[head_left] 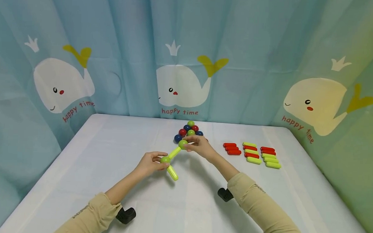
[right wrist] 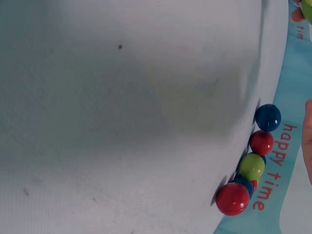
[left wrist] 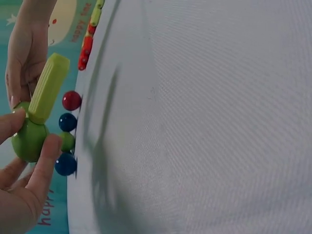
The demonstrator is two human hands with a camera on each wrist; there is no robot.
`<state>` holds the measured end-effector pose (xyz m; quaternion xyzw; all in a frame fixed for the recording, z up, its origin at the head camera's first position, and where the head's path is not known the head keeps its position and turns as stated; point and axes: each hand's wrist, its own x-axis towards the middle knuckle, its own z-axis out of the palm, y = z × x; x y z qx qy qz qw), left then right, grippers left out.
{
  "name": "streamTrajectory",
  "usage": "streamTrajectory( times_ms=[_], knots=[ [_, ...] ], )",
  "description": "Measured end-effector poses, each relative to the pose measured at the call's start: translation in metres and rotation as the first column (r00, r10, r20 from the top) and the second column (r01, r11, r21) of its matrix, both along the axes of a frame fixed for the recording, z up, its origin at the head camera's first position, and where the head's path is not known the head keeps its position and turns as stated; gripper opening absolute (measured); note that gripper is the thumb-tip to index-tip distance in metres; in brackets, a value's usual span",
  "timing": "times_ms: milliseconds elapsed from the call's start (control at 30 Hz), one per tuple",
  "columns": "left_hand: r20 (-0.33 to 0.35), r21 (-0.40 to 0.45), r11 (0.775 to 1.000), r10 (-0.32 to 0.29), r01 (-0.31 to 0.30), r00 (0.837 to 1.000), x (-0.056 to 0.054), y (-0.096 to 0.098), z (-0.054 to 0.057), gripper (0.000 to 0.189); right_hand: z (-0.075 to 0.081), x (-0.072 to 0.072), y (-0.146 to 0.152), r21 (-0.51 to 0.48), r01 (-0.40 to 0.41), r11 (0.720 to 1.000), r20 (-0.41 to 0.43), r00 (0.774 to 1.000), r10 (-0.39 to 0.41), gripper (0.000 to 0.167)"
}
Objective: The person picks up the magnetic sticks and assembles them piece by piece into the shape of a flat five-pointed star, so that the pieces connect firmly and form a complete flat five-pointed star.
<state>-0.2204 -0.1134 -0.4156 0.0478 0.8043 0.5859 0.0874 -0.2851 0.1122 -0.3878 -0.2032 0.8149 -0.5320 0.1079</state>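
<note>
My left hand (head_left: 150, 162) pinches a green ball (head_left: 165, 160) between thumb and fingers, above the white table. From that ball a yellow-green rod (head_left: 173, 173) points down toward the front. A second yellow-green rod (head_left: 174, 152) links it to another green ball (head_left: 183, 144), which my right hand (head_left: 201, 147) grips by fingertips and thumb. In the left wrist view, the fingers wrap the near ball (left wrist: 29, 141) with a ridged rod (left wrist: 48, 90) standing out of it. Only an edge of the right hand (right wrist: 307, 141) shows in the right wrist view.
Behind the right hand, several blue, red and green balls (head_left: 182, 132) sit clustered near the table's back edge. To the right lie red rods (head_left: 232, 149), a mixed column of rods (head_left: 251, 152) and another column (head_left: 270, 157). A whale-print curtain (head_left: 130, 59) hangs behind the table (head_left: 95, 154).
</note>
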Motion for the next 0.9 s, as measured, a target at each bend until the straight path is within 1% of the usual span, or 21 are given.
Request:
streamTrajectory(
  times_ms=[100,233,467,533,700,767,900],
  knots=[
    [-0.007,0.007,1.0,-0.002,0.002,1.0,0.0,0.001,0.0,0.04,0.001,0.001,-0.001,-0.006,0.014,1.0,-0.002,1.0,-0.014,0.035],
    [-0.011,0.012,1.0,0.011,-0.011,1.0,0.0,0.003,0.0,0.035,0.001,0.0,-0.002,-0.012,0.024,1.0,-0.008,1.0,-0.024,0.035],
    [0.005,0.027,0.999,-0.019,0.019,1.0,0.0,0.006,0.0,0.036,-0.002,0.001,0.0,0.007,0.044,0.999,-0.012,0.999,-0.044,0.034],
    [-0.002,0.007,1.0,-0.024,0.024,1.0,0.001,0.007,-0.001,0.036,-0.005,0.0,0.0,0.024,0.035,0.999,-0.026,0.999,-0.035,0.033],
    [-0.028,-0.092,0.995,-0.026,0.023,0.999,0.002,0.009,-0.004,0.033,-0.01,-0.002,-0.003,0.059,0.019,0.998,-0.055,0.998,-0.016,0.031],
    [-0.032,-0.112,0.994,-0.021,0.018,0.999,0.001,0.01,-0.006,0.033,-0.011,-0.002,-0.005,0.071,0.024,0.997,-0.055,0.998,-0.02,0.03],
    [-0.053,-0.125,0.992,-0.026,0.019,0.998,0.001,0.012,-0.007,0.032,-0.012,-0.004,-0.007,0.105,0.044,0.993,-0.054,0.998,-0.039,0.028]
  ],
)
